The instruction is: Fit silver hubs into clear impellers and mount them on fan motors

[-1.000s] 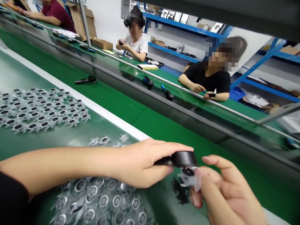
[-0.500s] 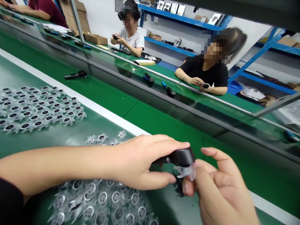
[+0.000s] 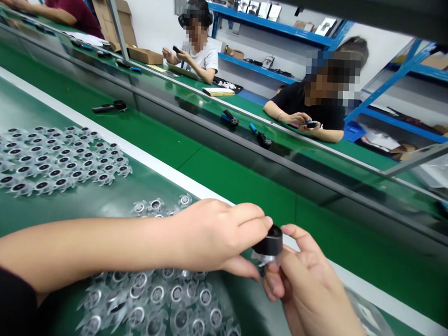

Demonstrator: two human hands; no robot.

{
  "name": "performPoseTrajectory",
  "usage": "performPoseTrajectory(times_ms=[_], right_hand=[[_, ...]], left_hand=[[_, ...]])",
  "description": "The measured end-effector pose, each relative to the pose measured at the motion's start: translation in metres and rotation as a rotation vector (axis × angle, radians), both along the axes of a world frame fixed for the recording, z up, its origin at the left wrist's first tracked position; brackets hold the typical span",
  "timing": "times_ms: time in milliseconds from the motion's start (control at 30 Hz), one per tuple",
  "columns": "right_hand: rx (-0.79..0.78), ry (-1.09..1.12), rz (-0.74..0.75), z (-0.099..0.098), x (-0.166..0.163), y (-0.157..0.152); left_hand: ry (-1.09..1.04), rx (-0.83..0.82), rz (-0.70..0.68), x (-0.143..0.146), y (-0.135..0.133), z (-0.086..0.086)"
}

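My left hand [image 3: 221, 237] reaches across from the left, its fingers closed on a black fan housing [image 3: 270, 243] with a round head; the rest of the housing is hidden behind the hand. Under the head sits a clear plastic fan blade [image 3: 266, 260]. My right hand [image 3: 308, 275] pinches this blade from the right with thumb and finger, its index finger raised beside the housing. Whether the blade is fully seated cannot be seen. Below my left forearm many clear fan blades [image 3: 158, 295] with metal-ringed hubs lie loosely on the green table.
Farther left lies a group of clear fan blades with dark hubs [image 3: 56, 173]. A green conveyor belt [image 3: 224, 173] runs beyond the white edge strip, carrying a black handled part [image 3: 110, 106]. Across it, co-workers sit handling small parts. A clear plastic bag [image 3: 373, 318] lies at lower right.
The housing's round head has tilted so its top shows more, and both hands have shifted slightly left. My right hand still pinches the blade beneath it. The plastic bag has come into view.
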State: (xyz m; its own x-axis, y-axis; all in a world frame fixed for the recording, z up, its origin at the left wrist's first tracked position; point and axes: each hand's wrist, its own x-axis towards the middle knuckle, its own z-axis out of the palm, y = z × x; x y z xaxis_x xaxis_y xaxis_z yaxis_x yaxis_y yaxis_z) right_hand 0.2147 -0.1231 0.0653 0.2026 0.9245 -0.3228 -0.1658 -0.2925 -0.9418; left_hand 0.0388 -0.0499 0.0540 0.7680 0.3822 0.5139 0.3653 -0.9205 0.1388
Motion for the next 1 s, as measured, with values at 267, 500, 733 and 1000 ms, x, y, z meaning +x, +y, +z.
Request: performPoseTrajectory(times_ms=[267, 500, 733, 1000], right_hand=[[0.141, -0.234, -0.069, 0.000, -0.009, -0.004], [0.108, -0.264, -0.081, -0.004, -0.008, -0.005], [-0.014, 0.001, 0.142, -0.005, 0.016, -0.003], [0.089, -0.434, 0.208, -0.008, 0.056, 0.018]], left_hand=[[-0.009, -0.103, 0.041, 0.007, 0.000, -0.005], [0.029, -0.170, 0.088, 0.009, -0.007, -0.008], [-0.061, -0.311, -0.041, 0.005, -0.002, 0.000], [0.150, -0.318, 0.433, -0.020, 0.069, 0.011]])
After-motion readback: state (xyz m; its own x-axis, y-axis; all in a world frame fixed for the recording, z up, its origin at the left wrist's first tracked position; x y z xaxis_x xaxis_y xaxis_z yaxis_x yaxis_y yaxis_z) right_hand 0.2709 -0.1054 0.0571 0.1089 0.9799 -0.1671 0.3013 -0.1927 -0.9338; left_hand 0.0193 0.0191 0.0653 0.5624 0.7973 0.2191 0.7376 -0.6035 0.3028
